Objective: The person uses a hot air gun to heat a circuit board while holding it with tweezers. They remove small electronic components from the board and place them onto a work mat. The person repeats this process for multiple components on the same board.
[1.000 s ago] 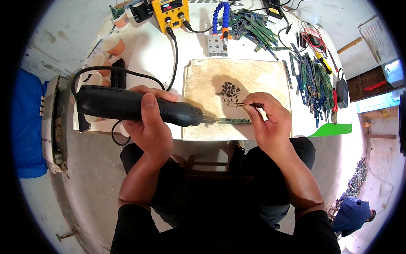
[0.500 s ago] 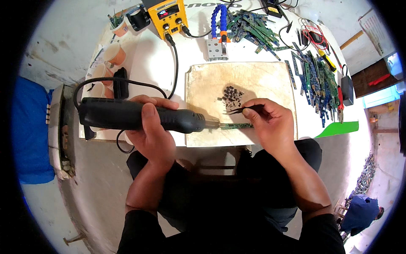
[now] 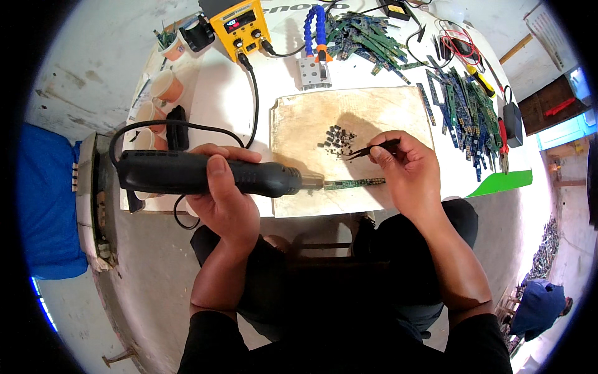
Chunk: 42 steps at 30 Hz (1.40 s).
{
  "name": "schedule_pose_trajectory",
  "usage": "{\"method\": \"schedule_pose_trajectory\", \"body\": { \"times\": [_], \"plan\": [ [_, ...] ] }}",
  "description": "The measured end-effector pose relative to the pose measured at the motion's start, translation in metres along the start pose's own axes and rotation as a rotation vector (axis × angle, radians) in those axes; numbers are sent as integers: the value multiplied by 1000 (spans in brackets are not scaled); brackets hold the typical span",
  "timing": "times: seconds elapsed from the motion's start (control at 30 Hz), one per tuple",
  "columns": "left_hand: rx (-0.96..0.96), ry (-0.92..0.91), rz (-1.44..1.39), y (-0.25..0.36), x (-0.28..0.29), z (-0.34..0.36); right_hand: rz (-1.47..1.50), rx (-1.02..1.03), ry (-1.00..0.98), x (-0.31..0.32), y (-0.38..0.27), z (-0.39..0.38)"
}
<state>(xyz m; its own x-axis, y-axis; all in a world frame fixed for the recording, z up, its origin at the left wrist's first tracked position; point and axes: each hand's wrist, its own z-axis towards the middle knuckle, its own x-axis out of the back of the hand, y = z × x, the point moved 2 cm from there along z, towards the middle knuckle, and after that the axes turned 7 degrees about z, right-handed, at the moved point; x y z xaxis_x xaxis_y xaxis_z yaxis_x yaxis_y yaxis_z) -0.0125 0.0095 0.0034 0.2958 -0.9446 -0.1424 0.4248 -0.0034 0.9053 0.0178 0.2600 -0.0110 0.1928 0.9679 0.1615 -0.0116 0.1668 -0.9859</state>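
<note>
My left hand (image 3: 225,193) is wrapped round a black hot air gun (image 3: 205,173), which lies level with its metal nozzle (image 3: 311,181) pointing right. Just off the nozzle tip, a narrow green circuit board strip (image 3: 356,184) lies on the worn pale work board (image 3: 299,118). Black tweezers (image 3: 380,148) are pinched in my right hand (image 3: 412,168), their tips leftward above the board. Close by those tips sits a small heap of black chips (image 3: 336,138). Whether the tweezers grip a part is too small to tell.
A yellow soldering station (image 3: 240,28) stands at the back left, its cable looping to the gun. Paper cups (image 3: 167,86) line the left edge. Piles of circuit strips (image 3: 364,38) lie behind and at right, near pliers (image 3: 503,143). A blue hose (image 3: 309,28) rises behind the board.
My right hand with the tweezers has shifted right, away from the nozzle, uncovering more of the circuit strip. The gun stays almost in place; the whole view has shifted slightly.
</note>
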Motion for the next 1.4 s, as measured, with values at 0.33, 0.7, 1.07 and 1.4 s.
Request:
{"method": "schedule_pose_trajectory", "body": {
  "times": [0.33,0.7,1.07,1.4],
  "plan": [
    [-18,11,-102,3,-1,-2,82,-48,-14,4,1,3],
    [-7,-42,-90,-2,2,-3,128,-102,-21,19,8,13],
    [-6,-66,15,-6,0,-5,145,-60,-190,13,-9,-3],
    [20,-52,-1,-4,-1,-5,55,-17,-249,9,-9,-6]
  ]
}}
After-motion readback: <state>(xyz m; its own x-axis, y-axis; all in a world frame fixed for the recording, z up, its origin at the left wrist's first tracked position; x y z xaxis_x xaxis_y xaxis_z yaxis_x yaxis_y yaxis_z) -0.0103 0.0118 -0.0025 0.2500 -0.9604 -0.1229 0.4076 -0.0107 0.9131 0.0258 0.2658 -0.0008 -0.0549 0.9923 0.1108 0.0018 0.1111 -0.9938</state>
